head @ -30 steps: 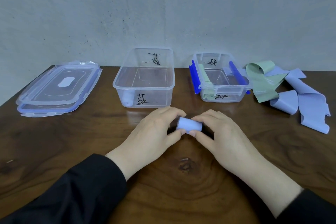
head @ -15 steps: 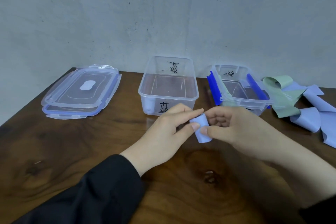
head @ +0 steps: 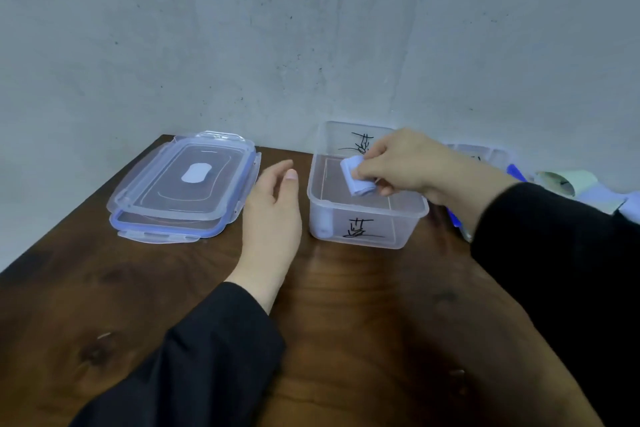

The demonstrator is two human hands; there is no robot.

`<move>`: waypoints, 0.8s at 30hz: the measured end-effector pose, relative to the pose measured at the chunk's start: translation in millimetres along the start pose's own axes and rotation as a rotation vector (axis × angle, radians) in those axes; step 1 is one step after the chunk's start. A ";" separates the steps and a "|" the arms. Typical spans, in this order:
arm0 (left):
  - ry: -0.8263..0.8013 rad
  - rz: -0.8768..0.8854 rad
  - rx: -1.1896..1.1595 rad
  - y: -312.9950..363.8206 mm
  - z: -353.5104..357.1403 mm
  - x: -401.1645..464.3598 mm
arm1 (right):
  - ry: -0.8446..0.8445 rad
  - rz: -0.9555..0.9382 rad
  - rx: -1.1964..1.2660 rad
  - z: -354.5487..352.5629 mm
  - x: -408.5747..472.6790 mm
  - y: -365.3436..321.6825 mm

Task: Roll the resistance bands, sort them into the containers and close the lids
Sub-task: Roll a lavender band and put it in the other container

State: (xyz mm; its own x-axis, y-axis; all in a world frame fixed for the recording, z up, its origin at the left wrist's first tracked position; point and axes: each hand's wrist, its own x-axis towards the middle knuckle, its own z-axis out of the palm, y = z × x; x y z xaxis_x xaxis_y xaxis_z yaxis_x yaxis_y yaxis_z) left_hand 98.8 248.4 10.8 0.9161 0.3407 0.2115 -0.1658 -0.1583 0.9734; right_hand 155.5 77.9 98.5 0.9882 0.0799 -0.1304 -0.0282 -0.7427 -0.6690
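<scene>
Right hand point(head: 401, 163) has carried the rolled blue band point(head: 358, 176) away from the counter's middle, where both hands held it half a second ago, to a spot over the open mouth of the near clear container point(head: 367, 215). Grip on that side: fingers and thumb curled round the roll, pinching it from above; roll lies tilted, above the rim or just inside it — hard to say which from this angle.

Left hand point(head: 273, 215) has let go of the roll and now sits just left of the container, palm toward its wall, fingers relaxed and nearly straight, holding nothing. Cannot tell whether it touches the container wall.

Container notes: handwritten black marks on the front and back walls; a second pale blue roll point(head: 323, 224) already lies inside at the front left corner.

Two clear lids with blue seals point(head: 183, 187) lie stacked on the counter point(head: 346, 322), well left of the container, apart from the left hand.

Second container point(head: 481, 154) stands behind the right forearm, mostly hidden, with a blue clip showing beside the sleeve. Loose bands point(head: 581, 189), pale green and blue, lie at the far right edge, partly cut off by the black sleeve point(head: 561, 253).

Both arms wear black sleeves. Grey wall behind the counter.
</scene>
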 end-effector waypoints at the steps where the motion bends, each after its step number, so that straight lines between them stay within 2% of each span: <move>1: -0.050 -0.034 -0.009 -1.5 1.6 1.3 | -0.020 0.033 -0.044 7.3 12.5 -1.2; 7: -0.195 -0.131 -0.086 -2.2 2.9 6.4 | -0.038 0.163 -0.319 38.3 45.9 -15.5; 14: -0.231 -0.092 -0.078 0.9 3.8 9.1 | -0.008 0.168 -0.539 60.3 52.6 -28.4; 20: -0.284 -0.082 -0.071 -0.2 3.2 11.8 | -0.096 0.205 -0.535 61.9 53.9 -32.5; 24: -0.314 -0.103 -0.089 -3.0 2.7 13.9 | -0.105 0.230 -0.357 57.7 53.8 -24.9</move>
State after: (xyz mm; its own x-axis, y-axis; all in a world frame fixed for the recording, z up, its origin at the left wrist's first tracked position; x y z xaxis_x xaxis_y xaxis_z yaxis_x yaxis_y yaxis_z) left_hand 113.0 251.1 10.6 0.9951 0.0466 0.0872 -0.0848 -0.0513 0.9951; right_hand 200.7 139.1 65.9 0.9412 -0.0607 -0.3324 -0.1737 -0.9308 -0.3218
